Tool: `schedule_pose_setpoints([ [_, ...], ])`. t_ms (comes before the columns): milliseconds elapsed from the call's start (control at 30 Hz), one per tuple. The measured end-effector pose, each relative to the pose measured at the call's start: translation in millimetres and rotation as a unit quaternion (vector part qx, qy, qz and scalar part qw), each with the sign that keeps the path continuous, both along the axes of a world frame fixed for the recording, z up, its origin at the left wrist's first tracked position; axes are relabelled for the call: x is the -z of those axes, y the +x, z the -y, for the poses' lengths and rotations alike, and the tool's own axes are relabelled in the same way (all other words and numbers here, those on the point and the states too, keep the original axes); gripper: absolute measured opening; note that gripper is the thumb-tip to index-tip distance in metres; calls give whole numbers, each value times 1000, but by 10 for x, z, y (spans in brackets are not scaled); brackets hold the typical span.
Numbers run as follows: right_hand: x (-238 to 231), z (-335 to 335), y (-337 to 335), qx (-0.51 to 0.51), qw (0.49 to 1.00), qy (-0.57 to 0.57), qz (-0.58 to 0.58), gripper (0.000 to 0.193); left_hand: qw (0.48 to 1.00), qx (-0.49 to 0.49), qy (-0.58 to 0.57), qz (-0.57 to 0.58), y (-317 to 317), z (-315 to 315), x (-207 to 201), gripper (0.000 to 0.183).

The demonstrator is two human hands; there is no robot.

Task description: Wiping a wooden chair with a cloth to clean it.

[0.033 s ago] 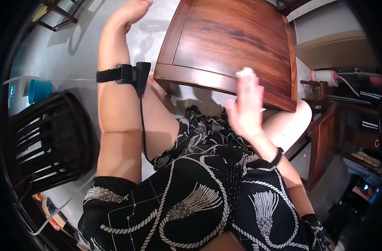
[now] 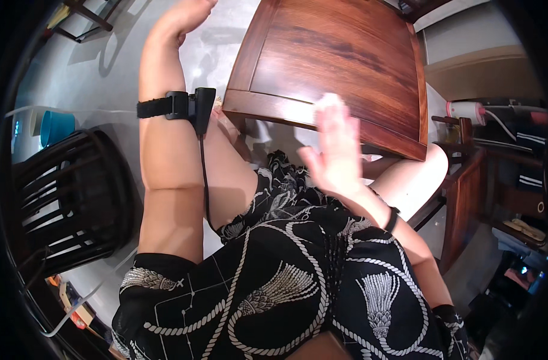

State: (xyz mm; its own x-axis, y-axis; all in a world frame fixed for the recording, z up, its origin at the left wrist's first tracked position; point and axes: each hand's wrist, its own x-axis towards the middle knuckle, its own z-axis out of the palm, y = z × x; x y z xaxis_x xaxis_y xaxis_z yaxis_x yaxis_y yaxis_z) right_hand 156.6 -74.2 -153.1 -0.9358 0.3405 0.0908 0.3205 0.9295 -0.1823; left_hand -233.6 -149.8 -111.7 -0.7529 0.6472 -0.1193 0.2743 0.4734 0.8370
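My right hand (image 2: pixel 337 144) is held over the near edge of a dark reddish-brown wooden table (image 2: pixel 340 57), its fingers stretched out and smeared by motion. A pale, bright patch shows at its fingertips, too blurred to tell apart from them. Whether this hand touches the wood cannot be made out. My left arm reaches far forward, left of the table, and my left hand (image 2: pixel 187 21) is cut off by the upper edge of the picture, so its fingers are mostly hidden. A black strap with a small black device (image 2: pixel 202 111) and a cable sits on the left forearm.
A black slatted chair (image 2: pixel 76 201) stands at the left, with a blue bucket (image 2: pixel 57 128) behind it. My knees flank the table's near edge. At the right are a wooden stool or chair (image 2: pixel 463 204), a white and pink appliance (image 2: pixel 464 111) and dark shelves.
My right hand has shifted a little to the left along the table's near edge. The left arm has hardly moved.
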Motion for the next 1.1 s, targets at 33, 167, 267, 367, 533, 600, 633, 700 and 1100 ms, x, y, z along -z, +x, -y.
schedule_pose_setpoints([
  [33, -44, 146, -237, -59, 996, -60, 2, 87, 1000, -10, 10, 5, 2, 45, -3, 52],
  [167, 3, 522, -1005, -187, 975, -58, -100, 79, 999, 17, 23, 31, -65, 44, 120, 51],
  [267, 26, 509, -1268, -203, 976, -24, -69, 75, 999, 43, -11, -2, 310, -32, 42, 50],
  [367, -23, 343, -1254, -310, 950, -30, -28, 69, 997, 76, -16, 13, 504, 7, -58, 49],
  [533, -35, -243, -1516, -325, 946, -21, 7, 73, 994, 110, 12, 24, 629, -152, -102, 47],
  [600, -13, -493, -1703, -274, 961, 31, 30, 77, 993, 113, 3, 31, 653, -196, -129, 48],
  [633, -22, -601, -1812, -251, 965, 41, 60, 79, 993, 112, 6, 23, 656, -252, -138, 49],
  [700, -34, -803, -2059, -222, 972, 47, 66, 79, 994, 112, 8, 17, 628, -315, -186, 49],
  [1100, -34, -1744, -3027, -137, 984, 50, 102, 77, 986, 145, -58, -62, 671, -603, -163, 46],
])
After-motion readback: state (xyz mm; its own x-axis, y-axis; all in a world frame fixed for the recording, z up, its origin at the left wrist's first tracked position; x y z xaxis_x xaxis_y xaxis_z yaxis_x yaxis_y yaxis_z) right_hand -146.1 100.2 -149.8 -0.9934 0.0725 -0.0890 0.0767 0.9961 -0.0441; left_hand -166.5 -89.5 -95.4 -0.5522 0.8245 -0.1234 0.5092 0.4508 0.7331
